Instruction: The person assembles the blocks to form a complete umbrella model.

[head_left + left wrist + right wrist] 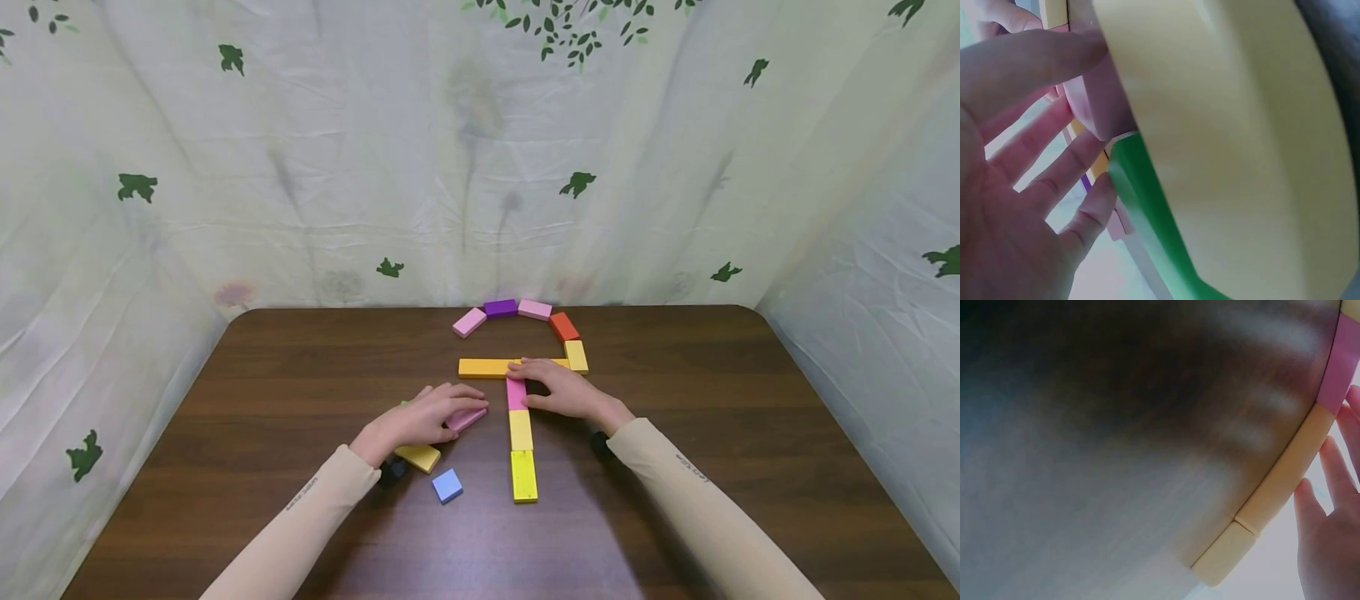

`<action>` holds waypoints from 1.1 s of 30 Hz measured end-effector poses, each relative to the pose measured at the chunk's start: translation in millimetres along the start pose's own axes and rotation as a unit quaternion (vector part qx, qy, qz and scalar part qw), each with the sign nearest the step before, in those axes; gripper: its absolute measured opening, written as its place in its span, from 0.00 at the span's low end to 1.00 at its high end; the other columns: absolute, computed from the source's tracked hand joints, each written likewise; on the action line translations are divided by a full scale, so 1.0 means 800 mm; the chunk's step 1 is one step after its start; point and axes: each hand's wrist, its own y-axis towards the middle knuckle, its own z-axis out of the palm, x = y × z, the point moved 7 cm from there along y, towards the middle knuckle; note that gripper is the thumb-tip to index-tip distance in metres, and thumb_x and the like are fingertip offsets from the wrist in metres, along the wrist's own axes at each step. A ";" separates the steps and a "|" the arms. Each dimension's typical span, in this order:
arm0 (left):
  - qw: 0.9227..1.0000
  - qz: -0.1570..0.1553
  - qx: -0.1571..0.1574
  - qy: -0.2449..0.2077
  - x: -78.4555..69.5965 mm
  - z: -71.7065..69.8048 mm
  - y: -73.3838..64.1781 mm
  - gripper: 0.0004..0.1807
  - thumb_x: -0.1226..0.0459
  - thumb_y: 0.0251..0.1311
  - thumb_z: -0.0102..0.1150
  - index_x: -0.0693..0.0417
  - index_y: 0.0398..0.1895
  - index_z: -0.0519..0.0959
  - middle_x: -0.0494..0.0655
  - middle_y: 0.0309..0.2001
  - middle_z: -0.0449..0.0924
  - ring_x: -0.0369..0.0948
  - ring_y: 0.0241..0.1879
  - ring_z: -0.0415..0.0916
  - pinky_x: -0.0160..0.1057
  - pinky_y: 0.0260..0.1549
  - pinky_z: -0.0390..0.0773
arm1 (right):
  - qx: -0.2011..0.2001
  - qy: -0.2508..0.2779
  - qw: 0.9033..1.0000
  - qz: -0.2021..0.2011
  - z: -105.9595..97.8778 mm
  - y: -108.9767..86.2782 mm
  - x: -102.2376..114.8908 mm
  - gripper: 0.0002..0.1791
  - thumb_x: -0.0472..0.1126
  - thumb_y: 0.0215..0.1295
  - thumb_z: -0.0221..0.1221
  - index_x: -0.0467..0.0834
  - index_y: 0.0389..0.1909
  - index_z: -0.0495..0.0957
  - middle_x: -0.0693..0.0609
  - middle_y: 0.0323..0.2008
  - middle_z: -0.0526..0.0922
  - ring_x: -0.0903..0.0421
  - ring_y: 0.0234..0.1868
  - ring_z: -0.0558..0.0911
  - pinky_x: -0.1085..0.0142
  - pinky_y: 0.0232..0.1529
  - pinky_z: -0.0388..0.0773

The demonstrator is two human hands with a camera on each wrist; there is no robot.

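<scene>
My left hand (431,414) pinches a pink block (467,419) between thumb and fingers, left of a column of blocks. In the left wrist view the thumb lies across this pink block (1100,103), with a green block (1147,206) and a large pale yellow block (1229,156) beside it. My right hand (564,390) touches the top of the column, its fairly straight fingers over the join of an orange bar (482,368) and another pink block (517,396). Its thumb rests against that pink block's right side. In the right wrist view, the fingers (1335,469) meet the orange bar (1288,469).
Below the pink block the column continues with a pale yellow block (521,431) and a bright yellow block (524,477). A curve of pink, purple (501,308), red (564,327) and yellow blocks arches behind. A blue block (447,486) and a yellow block (420,457) lie near my left hand.
</scene>
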 end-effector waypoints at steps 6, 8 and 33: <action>1.000 0.002 -0.015 -0.006 -0.001 -0.006 -0.002 0.28 0.68 0.58 0.64 0.57 0.64 0.72 0.51 0.64 0.67 0.50 0.62 0.62 0.56 0.56 0.64 | -0.003 -0.002 1.000 -0.006 0.000 0.001 -0.001 0.29 0.47 0.66 0.59 0.45 0.67 0.69 0.51 0.68 0.66 0.49 0.71 0.57 0.51 0.67 0.56; 1.000 0.002 -0.028 -0.001 0.000 -0.011 -0.003 0.29 0.66 0.58 0.65 0.57 0.64 0.72 0.51 0.63 0.67 0.50 0.62 0.63 0.53 0.55 0.65 | -0.003 -0.002 1.000 -0.006 0.000 0.001 -0.002 0.29 0.47 0.66 0.59 0.45 0.67 0.69 0.52 0.68 0.66 0.50 0.71 0.57 0.51 0.67 0.56; 0.987 -0.093 -0.130 0.022 0.057 -0.057 0.002 0.29 0.63 0.56 0.67 0.60 0.62 0.73 0.57 0.61 0.70 0.51 0.61 0.66 0.52 0.47 0.61 | -0.003 -0.009 1.000 -0.004 0.003 0.002 -0.005 0.28 0.46 0.66 0.59 0.45 0.66 0.70 0.52 0.68 0.66 0.50 0.71 0.58 0.53 0.67 0.56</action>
